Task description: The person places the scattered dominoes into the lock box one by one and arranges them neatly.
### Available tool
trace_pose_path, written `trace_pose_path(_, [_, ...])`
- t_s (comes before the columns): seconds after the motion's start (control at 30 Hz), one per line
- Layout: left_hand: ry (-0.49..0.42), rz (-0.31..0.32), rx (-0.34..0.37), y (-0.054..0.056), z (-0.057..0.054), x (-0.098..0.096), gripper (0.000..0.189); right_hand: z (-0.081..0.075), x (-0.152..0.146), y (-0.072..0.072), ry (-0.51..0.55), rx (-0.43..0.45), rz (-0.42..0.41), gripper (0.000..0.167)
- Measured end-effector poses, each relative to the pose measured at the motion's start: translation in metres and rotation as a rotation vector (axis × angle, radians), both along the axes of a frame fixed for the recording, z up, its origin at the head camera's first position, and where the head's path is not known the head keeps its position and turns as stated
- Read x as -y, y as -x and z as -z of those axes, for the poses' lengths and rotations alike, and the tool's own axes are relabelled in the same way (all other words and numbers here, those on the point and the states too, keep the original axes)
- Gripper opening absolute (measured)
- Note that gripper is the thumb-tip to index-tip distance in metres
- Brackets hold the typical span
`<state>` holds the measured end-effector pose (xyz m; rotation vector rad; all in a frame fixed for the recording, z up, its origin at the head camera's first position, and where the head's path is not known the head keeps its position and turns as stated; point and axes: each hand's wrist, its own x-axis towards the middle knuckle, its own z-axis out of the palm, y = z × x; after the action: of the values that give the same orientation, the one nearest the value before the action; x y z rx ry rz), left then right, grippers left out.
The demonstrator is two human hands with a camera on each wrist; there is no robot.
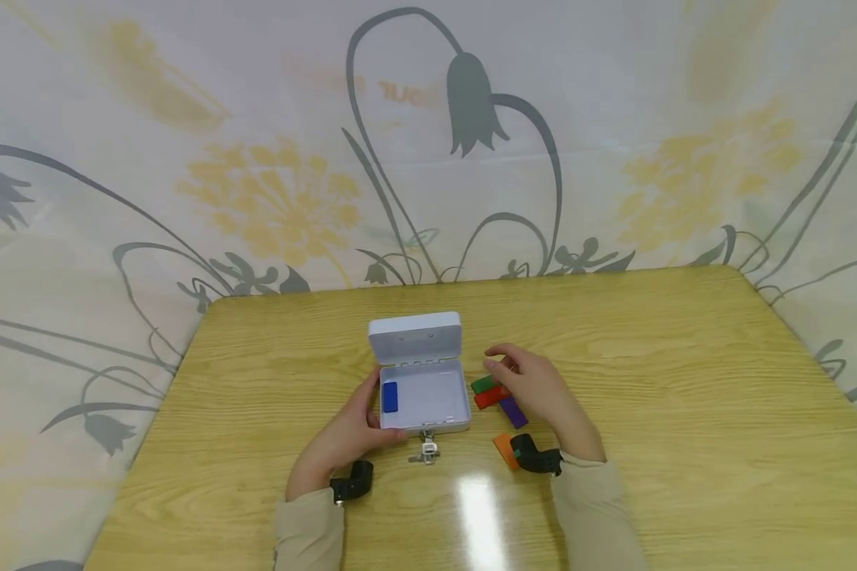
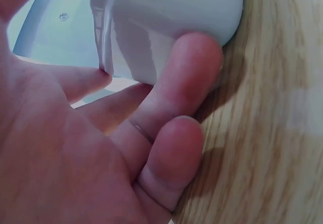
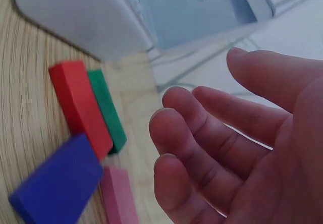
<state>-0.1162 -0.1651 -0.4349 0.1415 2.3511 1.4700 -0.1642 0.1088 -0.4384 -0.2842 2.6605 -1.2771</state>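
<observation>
A small white metal box stands on the table with its lid raised. Inside it, against the left wall, lies one blue block. My left hand holds the box at its front left corner, thumb along the front and fingers on the left side. To the right of the box, my right hand hovers with loosely bent fingers and nothing in them. Below it lie a green block, a red block and a purple block. The right wrist view also has a pink block beside them.
Keys hang at the lock on the box's front. An orange block lies nearer me, partly covered by the right wrist camera. Behind the wooden table hangs a flower-patterned cloth.
</observation>
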Motion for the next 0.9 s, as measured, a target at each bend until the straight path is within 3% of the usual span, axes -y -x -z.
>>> trace_pose_path(0.2, [0.041, 0.005, -0.015, 0.007, 0.021, 0.004, 0.104, 0.004, -0.014, 0.001, 0.056, 0.075, 0.042, 0.033])
trace_pose_path(0.3, [0.03, 0.019, -0.028, 0.009, 0.026, 0.006, 0.105, 0.007, -0.021, 0.002, 0.028, 0.079, 0.045, 0.032])
trace_pose_path(0.53, [0.03, 0.006, -0.026, 0.009, 0.024, 0.007, 0.106, 0.012, -0.035, 0.006, -0.144, 0.006, 0.047, 0.032])
trace_pose_path(0.9, [0.018, -0.003, -0.009, 0.008, 0.025, 0.007, 0.104, 0.016, -0.038, 0.004, -0.155, 0.093, 0.061, 0.048])
